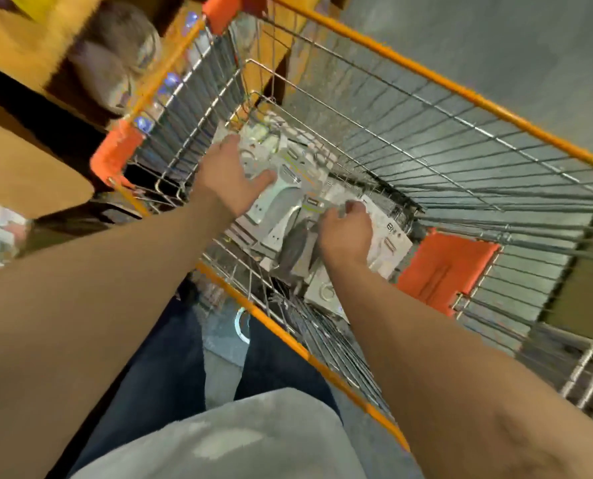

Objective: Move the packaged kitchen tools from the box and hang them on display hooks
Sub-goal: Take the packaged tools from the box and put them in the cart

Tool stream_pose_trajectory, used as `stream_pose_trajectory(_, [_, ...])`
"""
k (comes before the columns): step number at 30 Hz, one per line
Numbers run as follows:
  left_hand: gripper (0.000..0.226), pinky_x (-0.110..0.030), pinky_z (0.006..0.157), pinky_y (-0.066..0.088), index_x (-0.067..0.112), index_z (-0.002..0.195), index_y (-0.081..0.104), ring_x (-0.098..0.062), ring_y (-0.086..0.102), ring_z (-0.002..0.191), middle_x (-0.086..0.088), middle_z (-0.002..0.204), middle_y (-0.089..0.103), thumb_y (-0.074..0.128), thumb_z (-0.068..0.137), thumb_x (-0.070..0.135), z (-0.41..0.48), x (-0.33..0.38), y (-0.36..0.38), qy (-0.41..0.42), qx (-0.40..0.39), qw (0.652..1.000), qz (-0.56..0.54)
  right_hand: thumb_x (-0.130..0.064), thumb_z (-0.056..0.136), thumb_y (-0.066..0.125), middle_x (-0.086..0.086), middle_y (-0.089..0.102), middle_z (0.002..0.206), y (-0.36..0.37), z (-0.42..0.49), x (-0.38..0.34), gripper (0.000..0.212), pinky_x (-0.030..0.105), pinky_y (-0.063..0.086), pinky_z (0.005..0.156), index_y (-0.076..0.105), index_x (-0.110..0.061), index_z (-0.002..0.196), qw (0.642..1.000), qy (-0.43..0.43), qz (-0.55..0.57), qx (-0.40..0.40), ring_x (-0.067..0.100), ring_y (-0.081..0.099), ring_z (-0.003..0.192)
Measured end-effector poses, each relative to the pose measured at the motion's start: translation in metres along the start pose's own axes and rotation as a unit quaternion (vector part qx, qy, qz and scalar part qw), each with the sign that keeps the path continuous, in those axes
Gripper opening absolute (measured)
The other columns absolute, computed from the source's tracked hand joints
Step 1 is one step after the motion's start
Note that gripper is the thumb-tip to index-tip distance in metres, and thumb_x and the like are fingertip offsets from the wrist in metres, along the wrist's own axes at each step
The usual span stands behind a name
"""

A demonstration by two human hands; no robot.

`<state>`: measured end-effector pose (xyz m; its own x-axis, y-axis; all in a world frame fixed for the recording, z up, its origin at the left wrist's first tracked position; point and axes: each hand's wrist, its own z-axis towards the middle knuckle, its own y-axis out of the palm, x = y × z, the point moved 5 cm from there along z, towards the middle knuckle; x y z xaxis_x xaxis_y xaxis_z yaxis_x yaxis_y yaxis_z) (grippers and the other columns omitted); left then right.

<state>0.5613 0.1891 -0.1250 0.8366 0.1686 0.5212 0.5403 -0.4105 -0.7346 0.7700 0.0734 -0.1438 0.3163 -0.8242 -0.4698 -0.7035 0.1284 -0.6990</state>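
Note:
Several white carded packages of kitchen tools [290,198] lie in a pile at the bottom of a wire shopping cart [392,63] with an orange rim. Both my arms reach down into it. My left hand [231,174] lies over the far end of the pile, fingers spread, thumb against a package edge. My right hand [345,233] has its fingers curled round the edge of a white package [390,247] at the near right of the pile. The frame is motion-blurred, so the tools inside the packs are hard to make out.
An orange plastic flap [443,267] hangs on the cart's right inner side. Wooden shelving [22,39] with blurred goods stands at the left, beside a cardboard sheet [22,167]. Grey floor [495,36] lies beyond the cart. My legs [170,368] stand against the cart's near rim.

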Motion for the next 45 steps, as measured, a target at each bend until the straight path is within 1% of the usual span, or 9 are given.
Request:
stream_pose_trajectory(4, [0.042,-0.039,0.085,0.051,0.018,0.123,0.063,-0.026,0.064,0.094,-0.001,0.102,0.064,0.056,0.093,0.047,-0.02,-0.033,-0.11,0.034,0.204,0.976,-0.067,-0.034,0.102,0.05,-0.002,0.073,0.089,0.032,-0.052,-0.128,0.019,0.035,0.047,0.071,0.062,-0.021,0.11,0.984,-0.178,0.026,-0.017,0.028,0.068,0.09])
stream_pose_trajectory(7, [0.03,-0.041,0.083,0.05,0.016,0.115,0.063,-0.024,0.063,0.09,-0.001,0.093,0.064,0.059,0.095,0.039,-0.047,-0.096,-0.179,-0.051,0.306,0.945,-0.102,-0.036,0.102,0.052,0.002,0.075,0.09,0.085,-0.118,-0.21,0.021,0.039,0.049,0.073,0.061,-0.019,0.108,0.95,-0.307,0.03,-0.056,0.032,0.069,0.089])
stream_pose_trajectory(15, [0.026,-0.035,0.085,0.048,0.017,0.116,0.062,-0.025,0.062,0.098,-0.004,0.111,0.067,0.061,0.098,0.036,-0.155,-0.35,-0.224,-0.327,0.307,0.88,-0.156,-0.031,0.102,0.052,-0.004,0.071,0.093,0.292,-0.31,-0.273,0.023,0.042,0.054,0.076,0.059,-0.025,0.123,0.813,-0.524,-0.076,-0.243,0.025,0.068,0.089])
stream_pose_trajectory(20, [0.029,-0.039,0.094,0.05,0.013,0.116,0.066,-0.034,0.064,0.114,-0.013,0.12,0.068,0.062,0.098,0.035,-0.196,-0.492,-0.192,-0.429,0.234,0.855,-0.175,-0.039,0.105,0.051,0.003,0.07,0.114,0.432,-0.34,-0.246,0.025,0.041,0.056,0.079,0.058,-0.023,0.123,0.8,-0.465,-0.235,-0.297,0.026,0.067,0.1])
stream_pose_trajectory(29, [0.053,-0.041,0.072,0.05,0.012,0.135,0.049,-0.036,0.062,0.109,-0.015,0.126,0.06,0.056,0.099,0.05,-0.151,-0.588,-0.169,-0.456,0.147,0.871,-0.103,-0.054,0.107,0.038,0.013,0.045,0.151,0.541,-0.294,-0.224,0.057,0.048,0.042,0.108,0.039,-0.015,0.149,0.825,-0.357,-0.38,-0.219,0.036,0.045,0.134])
stream_pose_trajectory(33, [0.083,-0.053,0.088,0.051,0.01,0.153,0.028,-0.041,0.048,0.131,-0.017,0.151,0.039,0.061,0.095,0.06,-0.135,-0.603,-0.153,-0.518,0.092,0.837,-0.153,-0.05,0.106,0.043,0.012,0.046,0.15,0.558,-0.284,-0.224,0.058,0.052,0.046,0.107,0.032,-0.018,0.153,0.822,-0.363,-0.385,-0.212,0.036,0.048,0.132])
stream_pose_trajectory(38, [0.117,-0.056,0.1,0.047,0.015,0.163,0.002,-0.04,0.033,0.145,-0.019,0.16,0.028,0.072,0.085,0.066,-0.124,-0.608,-0.145,-0.526,0.073,0.829,-0.175,-0.05,0.103,0.047,0.013,0.047,0.147,0.57,-0.279,-0.224,0.058,0.053,0.05,0.099,0.029,-0.023,0.152,0.818,-0.369,-0.401,-0.185,0.038,0.053,0.126])
stream_pose_trajectory(42, [0.128,-0.053,0.111,0.039,0.013,0.164,-0.001,-0.042,0.032,0.143,-0.023,0.158,0.028,0.081,0.078,0.062,-0.117,-0.618,-0.136,-0.526,0.088,0.825,-0.188,-0.051,0.095,0.067,0.011,0.045,0.15,0.575,-0.272,-0.226,0.079,0.051,0.051,0.102,0.023,-0.025,0.156,0.812,-0.362,-0.405,-0.214,0.036,0.051,0.131])
stream_pose_trajectory(45, [0.131,-0.046,0.117,0.031,0.006,0.162,0.005,-0.04,0.029,0.146,-0.022,0.159,0.026,0.082,0.074,0.064,-0.115,-0.621,-0.135,-0.538,0.106,0.81,-0.207,-0.054,0.098,0.06,0.011,0.045,0.148,0.574,-0.268,-0.226,0.077,0.045,0.05,0.097,0.022,-0.024,0.159,0.822,-0.351,-0.388,-0.227,0.034,0.054,0.127])
